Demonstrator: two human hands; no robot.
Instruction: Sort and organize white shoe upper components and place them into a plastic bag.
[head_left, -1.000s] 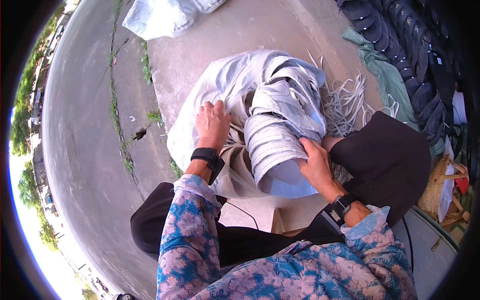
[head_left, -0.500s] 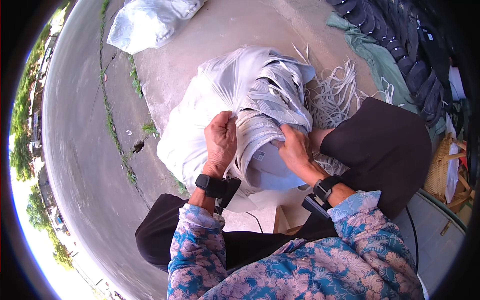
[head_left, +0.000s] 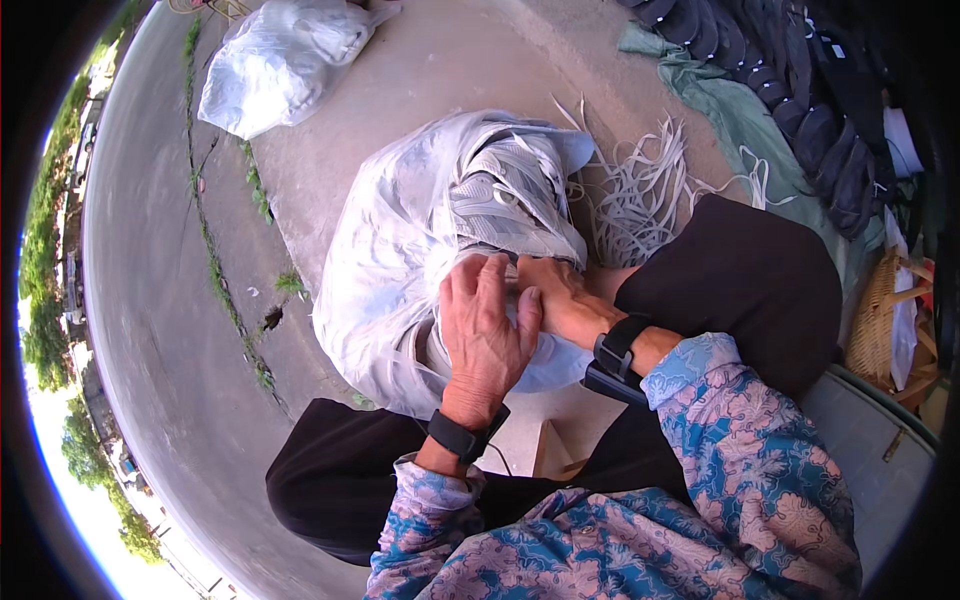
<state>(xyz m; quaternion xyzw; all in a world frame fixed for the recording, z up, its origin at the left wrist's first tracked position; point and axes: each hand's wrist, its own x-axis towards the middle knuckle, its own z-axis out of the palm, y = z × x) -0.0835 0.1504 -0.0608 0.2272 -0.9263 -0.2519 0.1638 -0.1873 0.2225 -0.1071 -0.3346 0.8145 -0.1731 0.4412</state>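
Plastic bag (head_left: 285, 70), translucent white, on concrete pavement (head_left: 450, 60), upper left. Weeds (head_left: 290, 283), green, along pavement cracks. Cloth (head_left: 715, 98), green, crumpled, beside dark curved pieces (head_left: 735, 45). Wicker basket (head_left: 868, 312), far right.

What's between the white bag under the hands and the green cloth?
Head view: a loose tangle of pale strips lies between the white bag and the green cloth.

This looks like an open-air work yard: weeds (head_left: 256, 184) grow along cracks in the concrete ground (head_left: 440, 65), trees (head_left: 48, 215) stand in daylight, and a plastic bag (head_left: 280, 65), loose pale strips (head_left: 645, 195) and stacked dark pieces (head_left: 775, 92) lie around.
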